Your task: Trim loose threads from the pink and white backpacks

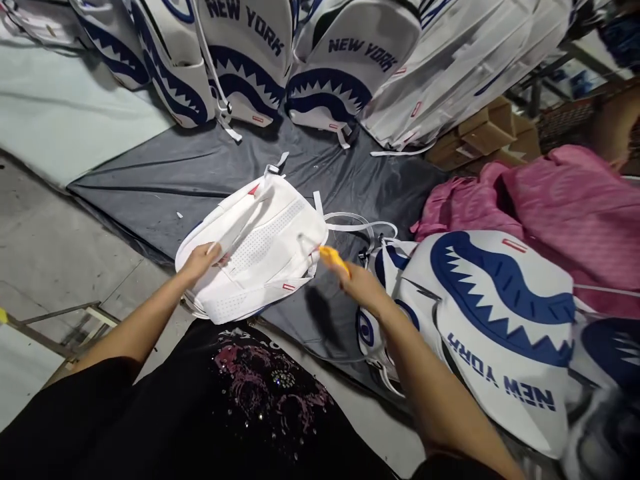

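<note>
A white backpack (270, 247) lies back side up on the dark cloth, its shoulder straps and dotted mesh panels showing. My left hand (201, 262) is closed on a shoulder strap (245, 223) at the bag's left side. My right hand (363, 283) is wrapped round a small orange-yellow tool (334, 259), whose kind I cannot make out. The tool's tip is at the right end of the backpack, near a strap; whether it touches is unclear. Loose white webbing (357, 223) trails from that end over the cloth.
White backpacks (250, 60) printed with blue shark mouths and NEW YORK stand along the back. More such backpacks (500, 320) are piled at the right, beside pink fabric or bags (565, 213). Cardboard boxes (485, 133) sit behind. The dark cloth (135, 177) covers the table.
</note>
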Tool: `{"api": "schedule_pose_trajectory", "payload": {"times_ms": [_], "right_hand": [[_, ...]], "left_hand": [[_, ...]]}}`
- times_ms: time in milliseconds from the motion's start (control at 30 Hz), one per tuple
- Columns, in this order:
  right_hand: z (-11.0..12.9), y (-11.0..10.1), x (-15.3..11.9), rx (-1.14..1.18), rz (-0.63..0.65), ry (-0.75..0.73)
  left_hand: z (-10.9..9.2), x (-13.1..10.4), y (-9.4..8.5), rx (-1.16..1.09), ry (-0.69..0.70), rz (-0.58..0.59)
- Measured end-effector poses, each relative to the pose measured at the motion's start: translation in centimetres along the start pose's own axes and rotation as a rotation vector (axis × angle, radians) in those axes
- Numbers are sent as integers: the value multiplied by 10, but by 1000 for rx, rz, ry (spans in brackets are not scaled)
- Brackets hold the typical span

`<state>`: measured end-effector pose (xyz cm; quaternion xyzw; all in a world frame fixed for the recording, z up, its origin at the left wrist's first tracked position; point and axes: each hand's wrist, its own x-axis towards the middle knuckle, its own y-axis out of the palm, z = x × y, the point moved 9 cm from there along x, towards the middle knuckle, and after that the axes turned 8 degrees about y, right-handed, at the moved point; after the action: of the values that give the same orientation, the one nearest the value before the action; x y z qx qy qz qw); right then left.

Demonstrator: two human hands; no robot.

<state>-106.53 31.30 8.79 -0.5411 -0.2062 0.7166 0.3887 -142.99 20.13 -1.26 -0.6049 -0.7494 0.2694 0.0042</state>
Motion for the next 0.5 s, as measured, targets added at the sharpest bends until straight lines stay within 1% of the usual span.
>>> {"api": "schedule_pose_trajectory", "payload": {"times_ms": [33,67,100,167,200,300,333,400,433,467,500], "right_hand": [[7,9,-4,-42,112,-29],[12,16,-8,-67,193,-44],[16,17,-11,-88,214,-37],[22,9,-9,-131,119,1],[29,6,-4,-147,80,1],[61,8,20,-196,79,-71],[70,5,32,-232,26,-74],[85,-8,52,-334,-170,-40],[91,-11,59,-370,-234,-40],[96,-6,64,-371,-228,-60],[99,4,67,-319,-154,-96]], "left_hand": [[8,3,2,-115,-53,63],[17,4,4,-251,-129,108],[26,5,7,-383,-212,139],[39,5,13,-555,-350,157],[43,7,14,-575,-389,147],[51,13,19,-589,-445,105],[55,14,20,-603,-476,85],[61,15,21,-631,-544,58],[64,15,21,-642,-575,53],[66,15,21,-649,-598,55],[67,16,21,-654,-609,60]]}}
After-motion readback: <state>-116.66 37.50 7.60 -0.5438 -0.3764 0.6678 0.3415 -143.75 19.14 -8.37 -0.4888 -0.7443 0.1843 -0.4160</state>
